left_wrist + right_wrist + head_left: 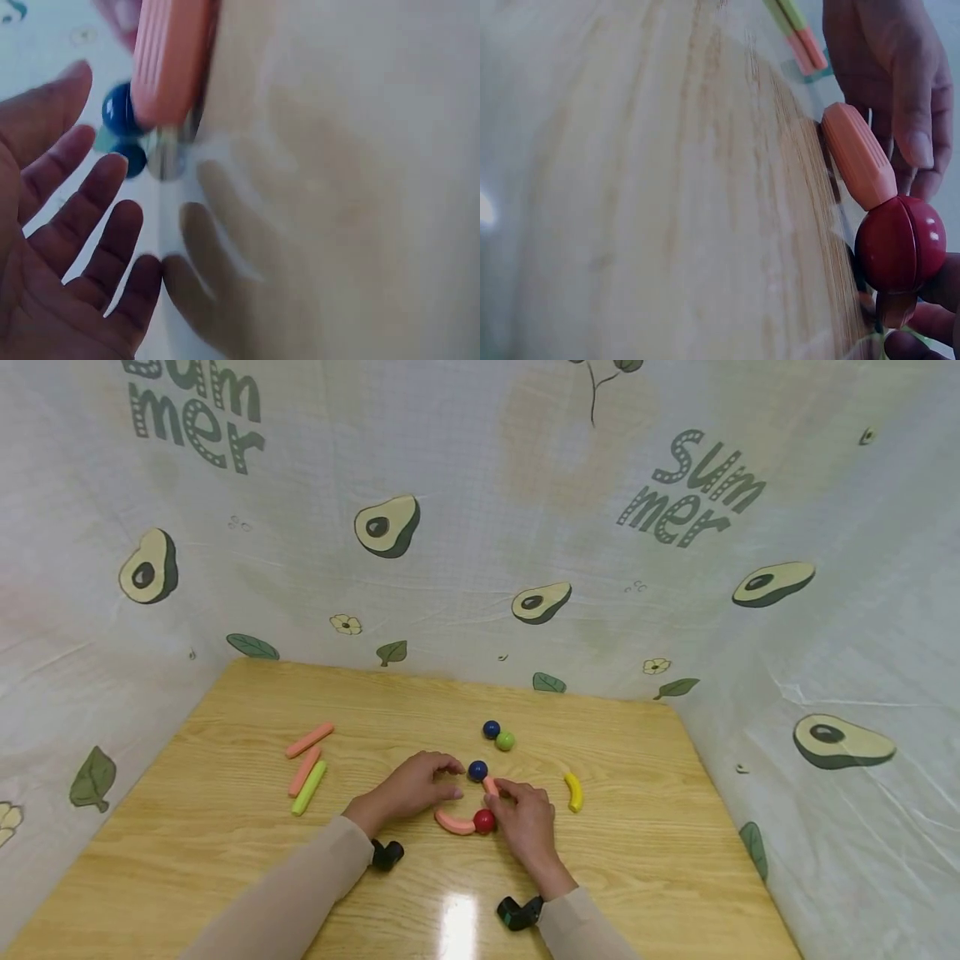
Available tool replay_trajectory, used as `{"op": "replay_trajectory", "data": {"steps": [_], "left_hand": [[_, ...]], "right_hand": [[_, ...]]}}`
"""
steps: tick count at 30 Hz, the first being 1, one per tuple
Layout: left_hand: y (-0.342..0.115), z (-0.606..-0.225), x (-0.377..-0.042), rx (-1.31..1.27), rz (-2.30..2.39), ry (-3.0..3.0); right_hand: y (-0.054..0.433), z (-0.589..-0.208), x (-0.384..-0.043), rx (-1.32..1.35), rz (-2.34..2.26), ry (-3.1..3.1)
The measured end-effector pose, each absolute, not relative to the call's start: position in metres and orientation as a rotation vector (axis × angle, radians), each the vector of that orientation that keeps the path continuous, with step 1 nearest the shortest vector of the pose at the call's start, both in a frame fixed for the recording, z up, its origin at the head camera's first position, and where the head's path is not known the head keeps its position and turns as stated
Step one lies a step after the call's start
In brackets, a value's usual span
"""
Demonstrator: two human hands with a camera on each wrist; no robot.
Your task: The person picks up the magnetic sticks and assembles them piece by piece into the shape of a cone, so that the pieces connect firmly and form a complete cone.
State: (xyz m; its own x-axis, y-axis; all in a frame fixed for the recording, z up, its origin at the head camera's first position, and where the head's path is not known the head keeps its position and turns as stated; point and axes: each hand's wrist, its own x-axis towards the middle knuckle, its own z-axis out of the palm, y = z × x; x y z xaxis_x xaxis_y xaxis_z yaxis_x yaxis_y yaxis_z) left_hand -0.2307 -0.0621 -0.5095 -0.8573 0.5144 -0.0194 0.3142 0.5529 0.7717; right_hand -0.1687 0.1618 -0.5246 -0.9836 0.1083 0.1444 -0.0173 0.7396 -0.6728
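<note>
On the wooden table a curved salmon-pink piece (453,823) meets a red ball (484,821). Beyond the ball lies a salmon-pink stick (491,787), its far end close to a dark blue ball (477,770). My right hand (527,822) pinches this stick between thumb and fingers; in the right wrist view its fingertips (934,322) show just behind the red ball (900,244). My left hand (420,787) hovers left of the blue ball, fingers loosely spread and holding nothing. The left wrist view shows it apart from the ribbed curved piece (171,67).
Behind the hands, a second blue ball (491,729) sits against a green ball (506,741). A yellow curved piece (573,792) lies to the right. At left are two salmon-pink sticks (309,740) and a yellow-green stick (309,787). Patterned cloth (465,568) surrounds the table.
</note>
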Motion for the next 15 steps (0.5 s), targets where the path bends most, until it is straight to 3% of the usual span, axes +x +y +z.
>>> {"op": "replay_trajectory", "data": {"steps": [7,15], "left_hand": [[-0.062,-0.514,-0.196,0.971,0.989,2.652],[-0.064,-0.513,-0.192,1.113,0.796,2.786]], "right_hand": [[0.162,-0.523,-0.168,-0.067,1.033,-2.760],[0.161,-0.522,-0.165,-0.080,1.042,-2.781]]}}
